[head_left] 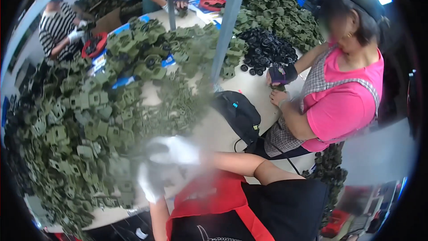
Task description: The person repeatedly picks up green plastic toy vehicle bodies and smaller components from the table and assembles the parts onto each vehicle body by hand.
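We identify the table (249, 85) as the supporting surface; it carries the heap of green parts (84, 120), which spreads over the left side and reaches the gloved hands. We judge each part to be light, stiff and slightly slick, with thin edges that could snap under force; we recommend taking hold at the solid border beside its opening, not across a thin tab. We locate the right hand (176, 149), white-gloved, at the right edge of the heap, and the left hand (149, 180), also white-gloved, just beside it and nearer the body. Blur covers both; we cannot tell whether either grip is apart, together or clamped on a part
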The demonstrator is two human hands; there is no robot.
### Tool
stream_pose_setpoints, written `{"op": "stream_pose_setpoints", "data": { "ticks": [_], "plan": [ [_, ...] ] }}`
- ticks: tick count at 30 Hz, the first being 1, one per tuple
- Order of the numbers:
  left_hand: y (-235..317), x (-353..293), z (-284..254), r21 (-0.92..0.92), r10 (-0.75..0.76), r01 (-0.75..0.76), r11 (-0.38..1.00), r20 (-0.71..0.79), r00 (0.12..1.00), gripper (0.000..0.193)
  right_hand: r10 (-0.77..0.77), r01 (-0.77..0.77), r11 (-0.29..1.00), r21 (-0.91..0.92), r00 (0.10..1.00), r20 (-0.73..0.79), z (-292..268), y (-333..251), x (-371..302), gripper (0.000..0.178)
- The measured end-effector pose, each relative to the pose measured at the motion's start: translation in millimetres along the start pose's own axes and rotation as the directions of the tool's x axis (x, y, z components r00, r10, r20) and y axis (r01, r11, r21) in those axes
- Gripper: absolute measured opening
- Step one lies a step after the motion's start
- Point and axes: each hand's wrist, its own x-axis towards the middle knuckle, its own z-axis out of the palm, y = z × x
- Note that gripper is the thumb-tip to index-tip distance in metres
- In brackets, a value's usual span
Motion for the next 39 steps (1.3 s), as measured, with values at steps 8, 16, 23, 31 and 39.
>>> {"op": "stream_pose_setpoints", "data": {
  "ticks": [8,16,23,31,39],
  "plan": [
    [23,-9,-50,0.388,0.412,-0.497,0.776,0.285,0.865,0.048,-0.019,0.263,0.876,-0.405,0.857,0.515,-21,-26,-20,0.055],
    [-9,-13,-25,0.038,-0.321,0.340,0.940,0.443,0.837,0.055,-0.031,0.047,0.998,-0.037,0.940,0.341,-13,20,-22,0.064],
    [-4,-37,-10,0.110,-0.119,0.092,0.990,0.276,0.954,0.047,-0.003,0.020,0.999,-0.049,0.950,0.312,6,6,-41,0.054],
    [20,-27,6,0.308,-0.089,-0.016,0.951,0.323,0.942,0.060,-0.445,0.465,0.885,-0.013,0.854,0.269,0,43,-28,0.049],
    [19,-33,21,0.464,-0.146,0.062,0.884,0.148,0.978,0.084,0.116,-0.284,0.872,0.397,0.910,0.398,-33,4,-26,0.063]
  ]
}}
